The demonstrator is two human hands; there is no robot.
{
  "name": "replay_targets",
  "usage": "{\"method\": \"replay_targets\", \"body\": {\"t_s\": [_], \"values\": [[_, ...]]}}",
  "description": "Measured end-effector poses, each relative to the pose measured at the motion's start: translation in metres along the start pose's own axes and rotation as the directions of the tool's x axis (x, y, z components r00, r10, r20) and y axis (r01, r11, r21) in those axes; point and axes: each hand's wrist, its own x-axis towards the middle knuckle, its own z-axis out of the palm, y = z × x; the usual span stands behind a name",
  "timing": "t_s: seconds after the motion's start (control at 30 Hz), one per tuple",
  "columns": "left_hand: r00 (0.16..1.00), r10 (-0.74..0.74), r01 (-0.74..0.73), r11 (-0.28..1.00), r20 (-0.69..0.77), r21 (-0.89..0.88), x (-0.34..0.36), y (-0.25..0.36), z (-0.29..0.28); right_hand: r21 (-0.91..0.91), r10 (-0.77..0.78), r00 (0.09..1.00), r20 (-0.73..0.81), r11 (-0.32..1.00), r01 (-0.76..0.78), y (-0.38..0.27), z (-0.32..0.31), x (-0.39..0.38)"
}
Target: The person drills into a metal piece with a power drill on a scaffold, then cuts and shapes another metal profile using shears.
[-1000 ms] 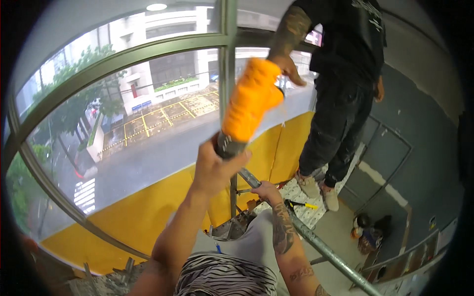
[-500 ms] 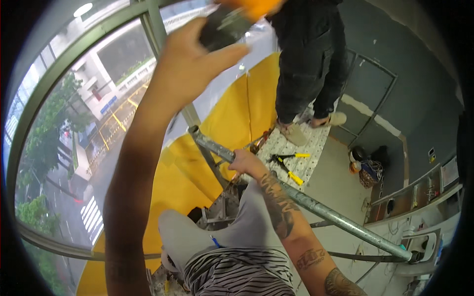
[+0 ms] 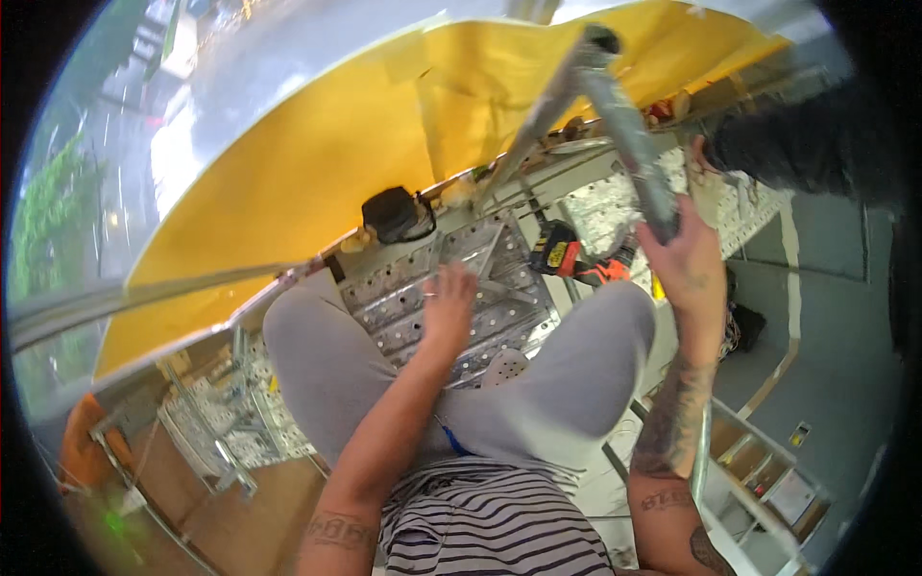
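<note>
Right grip (image 3: 685, 257) is wrapped round the metal pipe (image 3: 629, 130), which slants up and away to a joint (image 3: 595, 53). Left grip (image 3: 449, 309) hangs over the perforated platform (image 3: 392, 322), fingers spread and blurred, no object visible in it; contact cannot be determined. Pipe judged stiff, probably heavy, moderately slippery; best held on the bare length below the joint. Yellow sheet (image 3: 317, 168) bounds the far edge, with a black pouch (image 3: 392, 215) near it. Lateral movement is limited by the drill (image 3: 565, 255) and the person's legs (image 3: 322, 336).
</note>
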Motion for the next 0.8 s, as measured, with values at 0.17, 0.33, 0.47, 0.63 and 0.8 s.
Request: {"method": "replay_targets", "body": {"t_s": [0.17,0.33,0.47,0.63,0.8], "values": [[0.987,0.137,-0.155,0.947,0.083,0.280,0.031,0.031,0.002,0.003,0.056,0.998,0.030,0.998,-0.056,0.004,0.000,-0.005],[0.966,0.220,-0.186,0.955,-0.133,0.229,0.060,0.012,0.059,-0.014,-0.003,1.000,-0.016,1.000,0.002,0.013,0.008,-0.001],[0.980,0.146,-0.184,0.921,-0.134,-0.343,0.079,-0.001,0.033,-0.070,0.008,0.999,-0.044,0.998,-0.011,0.070,0.004,0.010],[0.991,-0.036,-0.001,0.962,-0.129,-0.274,0.077,0.008,-0.046,-0.068,0.034,0.999,0.027,0.997,-0.032,0.068,0.004,0.016],[0.964,-0.054,-0.015,0.966,-0.260,-0.258,0.017,-0.025,-0.160,-0.250,-0.045,0.998,-0.050,0.968,0.031,0.056,0.006,0.008]]}}
